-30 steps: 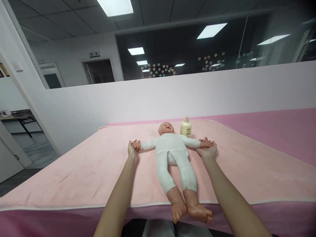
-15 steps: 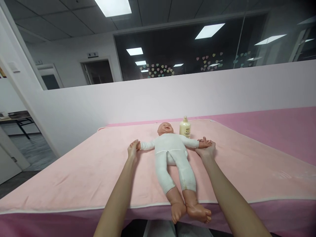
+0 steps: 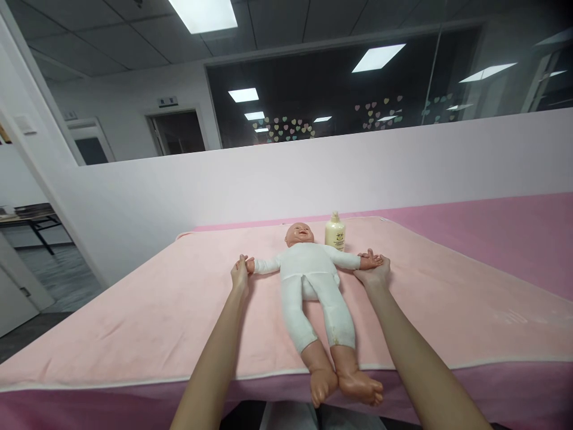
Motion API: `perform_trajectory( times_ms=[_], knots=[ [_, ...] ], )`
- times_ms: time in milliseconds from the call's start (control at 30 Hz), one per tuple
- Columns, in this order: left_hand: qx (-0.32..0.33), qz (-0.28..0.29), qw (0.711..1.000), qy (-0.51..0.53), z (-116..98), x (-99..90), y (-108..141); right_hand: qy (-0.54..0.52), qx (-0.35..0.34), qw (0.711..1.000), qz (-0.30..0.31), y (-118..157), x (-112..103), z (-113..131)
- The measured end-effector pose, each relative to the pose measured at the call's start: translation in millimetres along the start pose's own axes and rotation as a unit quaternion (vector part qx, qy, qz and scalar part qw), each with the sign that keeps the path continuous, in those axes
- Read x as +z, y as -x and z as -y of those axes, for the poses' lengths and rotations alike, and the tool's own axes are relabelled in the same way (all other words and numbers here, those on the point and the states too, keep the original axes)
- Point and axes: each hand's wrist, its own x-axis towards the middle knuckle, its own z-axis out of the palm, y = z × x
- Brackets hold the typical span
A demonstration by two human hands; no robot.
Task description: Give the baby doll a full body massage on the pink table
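Observation:
A baby doll (image 3: 308, 263) with a white cloth body lies on its back on a pink towel (image 3: 147, 304), head away from me and feet at the near edge. Both its arms are stretched out sideways. My left hand (image 3: 240, 273) is closed around the doll's hand on the left. On the other side, my right hand (image 3: 376, 275) holds the doll's other hand from below, the doll's fingers resting on top of mine. Just beyond the arm on the right stands a pale yellow pump bottle (image 3: 335, 232), upright, close to the doll's head.
A low white wall (image 3: 286, 179) with a glass window above it closes off the far side. Pink table covering (image 3: 505, 230) shows beyond the towel on the right. At the far left are a doorway and a dark-legged table (image 3: 38, 224).
Both hands keep their hold on the doll's hands. The view has shifted very slightly; the doll and bottle stay in place.

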Motion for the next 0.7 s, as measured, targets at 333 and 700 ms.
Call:
perform_trajectory(
  times_ms=[333, 700],
  knots=[
    [0.011, 0.017, 1.0, -0.017, -3.6, -1.2, 4.9, 0.045, -0.031, 0.998, 0.032, 1.0, -1.1, -0.7],
    [0.033, 0.023, 0.999, -0.026, 2.0, -3.3, -0.5, 0.054, -0.011, 0.998, 0.025, 4.5, 1.1, -0.3]
  ],
)
